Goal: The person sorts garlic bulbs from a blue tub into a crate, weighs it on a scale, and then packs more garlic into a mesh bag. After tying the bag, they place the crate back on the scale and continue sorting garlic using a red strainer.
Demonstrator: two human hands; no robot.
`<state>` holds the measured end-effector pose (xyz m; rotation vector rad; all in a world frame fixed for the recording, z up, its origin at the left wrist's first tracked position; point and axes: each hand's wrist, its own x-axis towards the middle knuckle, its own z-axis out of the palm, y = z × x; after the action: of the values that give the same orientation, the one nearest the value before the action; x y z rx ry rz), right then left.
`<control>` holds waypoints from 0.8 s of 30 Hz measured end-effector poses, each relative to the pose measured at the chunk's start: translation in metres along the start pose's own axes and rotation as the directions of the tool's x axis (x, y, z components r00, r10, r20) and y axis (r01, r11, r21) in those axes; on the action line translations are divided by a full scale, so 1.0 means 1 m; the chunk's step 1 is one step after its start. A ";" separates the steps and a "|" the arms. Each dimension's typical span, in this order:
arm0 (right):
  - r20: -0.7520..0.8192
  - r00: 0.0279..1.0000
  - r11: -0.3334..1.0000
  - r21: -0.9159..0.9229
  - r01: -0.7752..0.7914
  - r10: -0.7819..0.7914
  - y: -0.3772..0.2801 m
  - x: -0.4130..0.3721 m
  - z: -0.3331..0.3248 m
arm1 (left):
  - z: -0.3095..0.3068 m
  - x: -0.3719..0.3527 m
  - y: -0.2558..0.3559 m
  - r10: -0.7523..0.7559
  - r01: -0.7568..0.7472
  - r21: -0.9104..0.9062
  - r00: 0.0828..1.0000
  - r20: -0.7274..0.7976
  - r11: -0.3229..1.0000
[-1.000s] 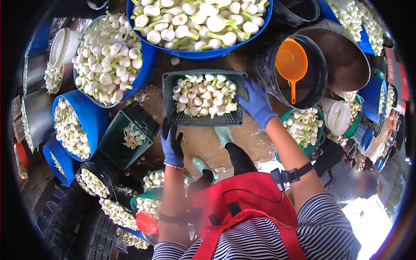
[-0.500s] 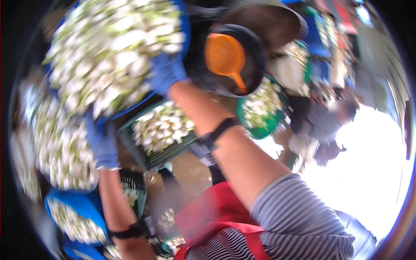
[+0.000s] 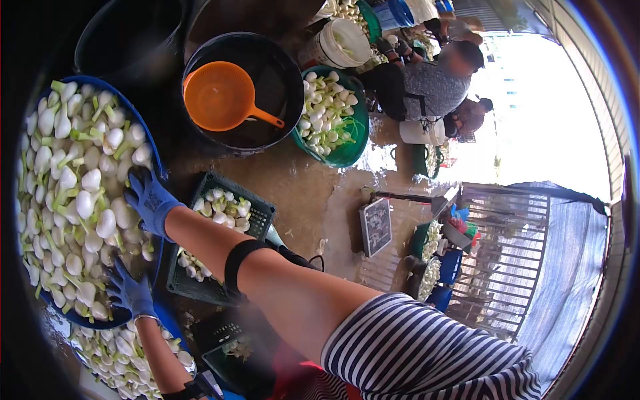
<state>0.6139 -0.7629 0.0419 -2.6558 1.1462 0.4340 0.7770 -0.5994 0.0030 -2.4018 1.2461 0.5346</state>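
Note:
A wide blue tub [image 3: 152, 137] at the left is heaped with white onion-like bulbs [image 3: 83, 200] on short green stems. My right hand [image 3: 153, 203], in a blue glove, lies over the tub's near edge with its fingers spread against the bulbs. Below it in the view, my left hand [image 3: 133, 293], gloved alike, rests on the same heap near the edge, fingers apart. Neither hand is closed round a bulb. More such bulbs [image 3: 120, 357] fill another container just under my left hand.
An orange strainer [image 3: 220, 97] sits in a black tub [image 3: 287, 80]. Beside it stands a green basin [image 3: 357, 127] of bulbs. Dark green crates [image 3: 257, 207] lie near my arms. A flat scale [image 3: 377, 227] stands on the wet floor; co-workers [image 3: 433, 87] sit farther off.
The view has swung round and sharpened, so the tub appears farther left and lower. My hands, earlier blurred at the tub's edge, now show spread on the bulbs.

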 end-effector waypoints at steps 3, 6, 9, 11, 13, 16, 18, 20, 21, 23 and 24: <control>0.009 0.999 0.998 0.045 -0.031 0.031 -0.001 0.002 0.002 | 0.055 0.019 -0.028 0.090 -0.098 -0.080 0.991 -0.099 0.992; 0.007 0.999 0.998 0.040 -0.041 0.040 -0.002 0.003 0.004 | 0.002 0.002 0.003 0.072 -0.075 -0.071 0.996 -0.045 0.995; -0.008 0.999 0.999 0.017 -0.039 0.039 -0.002 0.006 0.005 | -0.029 -0.007 0.018 -0.032 0.029 0.026 0.992 0.124 0.999; -0.008 0.999 0.999 0.017 -0.036 0.036 -0.002 0.006 0.002 | -0.004 -0.002 0.005 0.068 -0.068 0.038 0.998 -0.013 0.997; 0.030 0.999 1.000 0.011 -0.029 0.029 -0.001 0.002 -0.006 | 0.018 0.005 -0.007 0.098 -0.097 0.015 0.993 -0.061 0.995; 0.027 0.999 0.999 0.024 -0.028 0.027 0.001 0.001 -0.010 | -0.009 -0.006 0.011 0.011 -0.011 0.039 1.000 -0.015 0.999; 0.023 0.999 0.999 0.041 -0.032 0.031 0.000 0.002 -0.008 | -0.013 -0.008 0.010 0.034 -0.033 0.013 0.999 -0.027 0.999; 0.021 0.999 0.998 0.060 -0.035 0.034 0.000 0.002 -0.007 | -0.016 -0.010 0.010 0.055 -0.055 -0.010 0.998 -0.038 0.998; 0.012 0.999 0.998 0.062 -0.033 0.033 0.000 0.002 -0.006 | -0.017 -0.010 0.012 0.034 -0.033 0.032 0.999 -0.017 0.999; 0.003 0.999 0.997 0.065 -0.034 0.034 0.001 0.002 -0.006 | -0.017 -0.009 0.013 0.014 -0.014 0.078 1.000 0.004 0.997; 0.000 0.999 0.997 0.068 -0.033 0.033 0.001 0.002 -0.006 | -0.016 -0.009 0.012 0.023 -0.022 0.080 1.000 -0.012 0.997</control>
<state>0.6159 -0.7667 0.0464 -2.5822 1.1849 0.3924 0.7644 -0.6078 0.0189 -2.3313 1.2763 0.4675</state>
